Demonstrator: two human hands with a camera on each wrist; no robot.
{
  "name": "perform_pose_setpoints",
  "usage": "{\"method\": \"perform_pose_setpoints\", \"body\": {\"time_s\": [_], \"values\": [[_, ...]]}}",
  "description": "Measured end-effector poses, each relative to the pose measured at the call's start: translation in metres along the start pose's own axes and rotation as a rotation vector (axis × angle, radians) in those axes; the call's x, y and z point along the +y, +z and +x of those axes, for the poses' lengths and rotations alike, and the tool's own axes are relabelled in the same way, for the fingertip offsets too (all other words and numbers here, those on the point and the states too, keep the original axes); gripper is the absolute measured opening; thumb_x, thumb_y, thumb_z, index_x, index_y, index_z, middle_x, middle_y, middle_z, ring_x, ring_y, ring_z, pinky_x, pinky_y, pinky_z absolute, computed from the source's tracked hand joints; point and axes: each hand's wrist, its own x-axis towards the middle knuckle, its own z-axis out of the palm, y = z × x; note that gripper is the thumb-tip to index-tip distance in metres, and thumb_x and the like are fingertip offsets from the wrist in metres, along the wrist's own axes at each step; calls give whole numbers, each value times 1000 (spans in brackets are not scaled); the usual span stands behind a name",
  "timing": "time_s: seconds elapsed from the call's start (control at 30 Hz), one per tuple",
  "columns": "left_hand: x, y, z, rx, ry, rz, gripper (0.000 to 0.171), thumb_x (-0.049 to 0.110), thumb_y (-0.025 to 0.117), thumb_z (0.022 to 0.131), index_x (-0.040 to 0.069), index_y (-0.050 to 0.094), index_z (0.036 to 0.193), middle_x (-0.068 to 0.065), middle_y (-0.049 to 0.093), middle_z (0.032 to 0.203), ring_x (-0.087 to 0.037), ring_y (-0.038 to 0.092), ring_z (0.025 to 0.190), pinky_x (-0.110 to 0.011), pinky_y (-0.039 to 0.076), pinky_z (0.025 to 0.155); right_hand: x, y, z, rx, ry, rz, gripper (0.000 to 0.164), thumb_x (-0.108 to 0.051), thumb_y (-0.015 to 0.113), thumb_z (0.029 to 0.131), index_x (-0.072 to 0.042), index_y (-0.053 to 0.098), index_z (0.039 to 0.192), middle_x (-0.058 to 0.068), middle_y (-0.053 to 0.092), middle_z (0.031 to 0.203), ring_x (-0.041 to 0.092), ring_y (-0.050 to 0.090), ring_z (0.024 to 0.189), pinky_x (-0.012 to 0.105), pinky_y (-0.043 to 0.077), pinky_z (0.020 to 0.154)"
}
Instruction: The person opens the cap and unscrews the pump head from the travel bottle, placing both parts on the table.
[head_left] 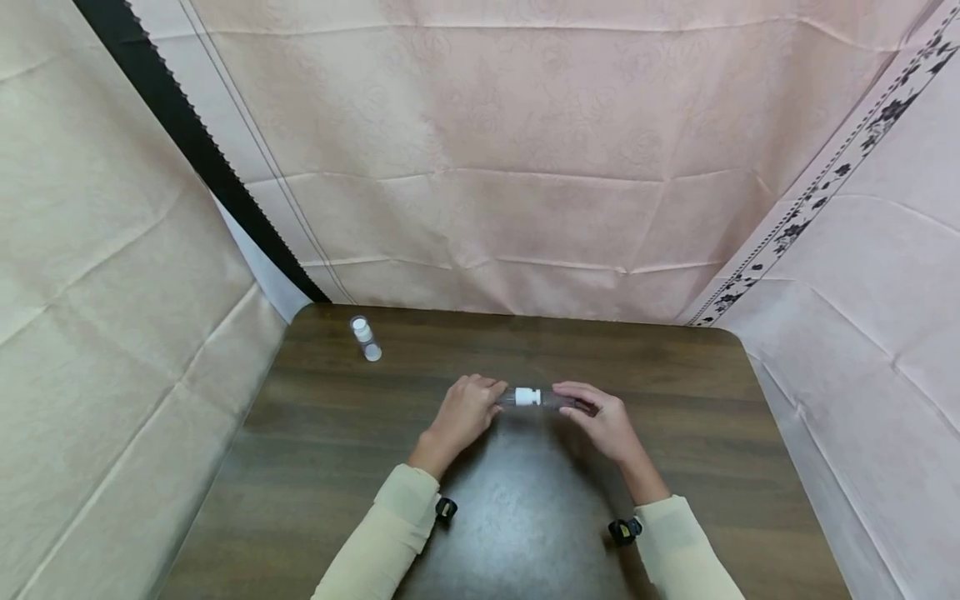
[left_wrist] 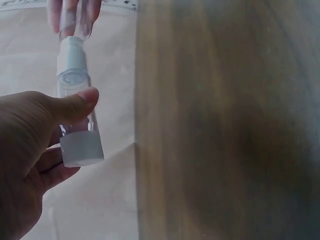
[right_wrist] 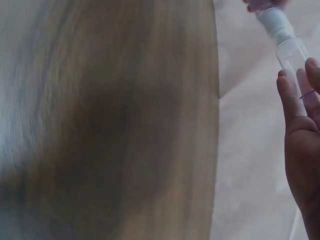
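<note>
My left hand (head_left: 467, 412) grips a small clear pump bottle with a white base (left_wrist: 82, 148), thumb across its see-through body. The bottle's white pump top (head_left: 527, 397) points toward my right hand (head_left: 606, 423). Between the thumb and fingers of that hand is a clear cap (right_wrist: 291, 55), a see-through tube. In the left wrist view the cap's open end is right at the tip of the white pump top, in line with the bottle. Both pieces are held sideways over the table.
A second small bottle (head_left: 366, 337), clear and white, is near the back left corner of the brown wooden table (head_left: 315, 467). Pale cloth (head_left: 480, 167) hangs behind the table and along both sides. A dark band (head_left: 202, 150) runs down the left cloth edge.
</note>
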Motion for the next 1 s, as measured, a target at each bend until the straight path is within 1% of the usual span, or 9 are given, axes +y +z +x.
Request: {"method": "perform_pose_setpoints", "body": {"time_s": [0.07,0.17,0.23,0.3,0.4,0.47,0.7,0.9,1.0], "values": [[-4,-4,-1,6,-28,-31,38,29,83,89,14,75,123,-2,78,114,-20,72,101,-37,58,89,-2,-3,1,16,10,-13,30,9,71,91,8,71,121,24,70,125,23,69,115,17,55,91],[-4,-8,-1,6,-44,-90,41,29,82,90,12,74,126,-6,77,116,-22,72,104,-39,58,92,-6,-6,3,27,48,-5,32,5,72,92,6,70,124,22,69,127,31,68,115,15,54,92],[-3,-8,-2,13,-56,-129,41,28,82,89,10,74,126,-7,77,114,-23,73,103,-40,59,90,0,-7,3,42,62,-7,33,5,72,92,4,70,125,21,69,128,29,69,115,15,54,92],[-2,-6,-3,39,-72,-156,42,26,84,87,9,74,124,-8,77,112,-23,74,100,-40,60,88,7,-8,4,60,66,-7,34,5,73,91,2,71,125,20,69,128,23,69,115,15,54,92],[-4,-3,-4,91,-80,-174,42,24,86,84,8,75,121,-8,77,109,-23,74,97,-40,61,84,19,-11,4,81,63,-25,36,4,74,90,-3,73,125,16,70,128,4,67,113,13,53,92],[-5,-1,-5,119,-80,-189,41,23,87,83,7,75,119,-8,77,107,-23,74,95,-40,61,82,18,-11,4,90,68,-24,35,3,75,90,-6,73,124,15,71,127,2,66,112,13,53,92],[-5,9,-7,161,-101,-259,39,21,87,84,5,74,117,-10,77,108,-23,75,97,-37,62,82,20,-10,0,92,71,-61,33,2,76,90,-6,73,122,15,71,123,13,70,111,14,54,91],[-6,16,-5,166,-148,-319,39,21,87,84,6,74,117,-10,77,109,-23,75,98,-36,61,82,23,-8,-2,100,72,-127,34,7,77,87,-4,74,119,15,71,122,6,68,110,12,53,90],[-7,19,-2,170,-166,-351,39,20,87,83,6,74,117,-11,77,111,-23,75,100,-36,61,83,24,-8,-3,107,67,-151,34,7,78,86,-3,74,118,17,71,122,14,69,110,11,53,89]]}}
